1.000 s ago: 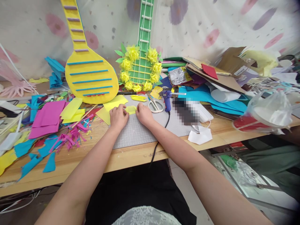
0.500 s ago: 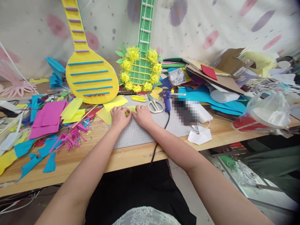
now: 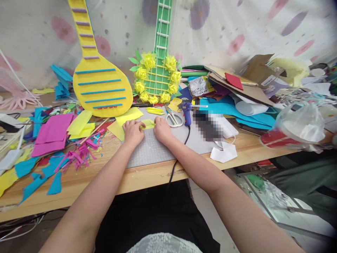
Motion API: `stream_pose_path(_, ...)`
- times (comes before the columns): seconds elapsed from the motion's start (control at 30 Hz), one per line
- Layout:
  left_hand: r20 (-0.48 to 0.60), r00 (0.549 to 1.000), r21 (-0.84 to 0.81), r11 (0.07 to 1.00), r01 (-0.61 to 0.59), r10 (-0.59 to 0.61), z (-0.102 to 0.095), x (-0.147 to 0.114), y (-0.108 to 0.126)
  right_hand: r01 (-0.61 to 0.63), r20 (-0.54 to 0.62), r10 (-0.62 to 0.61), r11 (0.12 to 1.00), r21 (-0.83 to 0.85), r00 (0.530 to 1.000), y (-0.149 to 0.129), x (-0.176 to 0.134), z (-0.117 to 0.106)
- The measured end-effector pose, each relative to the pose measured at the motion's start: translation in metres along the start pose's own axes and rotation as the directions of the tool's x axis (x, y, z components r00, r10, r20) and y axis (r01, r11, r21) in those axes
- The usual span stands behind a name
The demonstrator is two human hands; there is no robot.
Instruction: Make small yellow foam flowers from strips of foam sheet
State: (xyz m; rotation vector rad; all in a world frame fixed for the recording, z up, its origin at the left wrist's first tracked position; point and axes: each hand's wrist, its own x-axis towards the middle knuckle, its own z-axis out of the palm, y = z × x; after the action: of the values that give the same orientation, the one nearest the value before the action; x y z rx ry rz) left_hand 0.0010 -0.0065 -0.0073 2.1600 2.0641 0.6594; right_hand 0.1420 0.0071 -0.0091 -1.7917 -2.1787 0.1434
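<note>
A small piece of yellow crepe paper (image 3: 147,124) lies on the grey cutting mat (image 3: 147,153) between my hands. My left hand (image 3: 133,133) is closed at its left end, thumb and fingers curled over it. At the right end, my right hand (image 3: 162,130) pinches the paper with bent fingers. Parts of the paper are hidden under both hands. Just right of my right hand are white-handled scissors (image 3: 174,120), and beyond them a blue glue gun (image 3: 187,114). Thin folded yellow strips (image 3: 155,111) lie behind the paper, and larger yellow sheets (image 3: 131,115) rest beside my left hand.
A yellow paper instrument (image 3: 102,88) and a green one with yellow flowers (image 3: 159,79) stand against the patterned curtain. Magenta paper (image 3: 52,135) and scraps cover the left side. A blurred dark object (image 3: 207,126), white paper (image 3: 223,152) and a red bucket (image 3: 281,137) are on the right.
My hands have moved apart, the right one shifting slightly right and the left slightly left. More of the yellow paper shows stretched between them.
</note>
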Motion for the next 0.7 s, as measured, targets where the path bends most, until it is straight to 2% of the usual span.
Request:
stream_pose_path(0.2, 0.003, 0.999, -0.054, 0.998, -0.031, 0.031, -0.003, -0.001, 0.000, -0.004, -0.017, 0.006, 0.993, 0.119, 1.000, 0.004, 0.001, 0.000)
stream_pose_path(0.3, -0.053, 0.998, -0.130, 0.991, -0.024, 0.017, -0.008, 0.002, -0.003, -0.052, -0.029, 0.063, 0.954, 0.296, 0.998, 0.010, 0.003, -0.002)
stream_pose_path(0.4, -0.064, 0.998, -0.215, 0.977, -0.002, -0.012, -0.016, 0.013, -0.007, -0.110, -0.021, 0.139, 0.855, 0.506, 0.990, 0.017, 0.006, -0.003)
stream_pose_path(0.53, 0.065, 0.997, -0.276, 0.961, -0.022, 0.041, -0.025, 0.041, -0.007, -0.117, -0.040, 0.192, 0.736, 0.667, 0.981, 0.021, 0.010, 0.000)
stream_pose_path(0.63, 0.243, 0.963, -0.155, 0.985, -0.079, 0.116, -0.027, 0.062, 0.003, -0.111, -0.048, 0.205, 0.697, 0.708, 0.978, 0.020, 0.011, 0.001)
stream_pose_path(0.7, 0.344, 0.931, -0.074, 0.992, -0.101, 0.120, -0.026, 0.073, 0.014, -0.108, -0.063, 0.220, 0.685, 0.720, 0.973, 0.020, 0.011, 0.001)
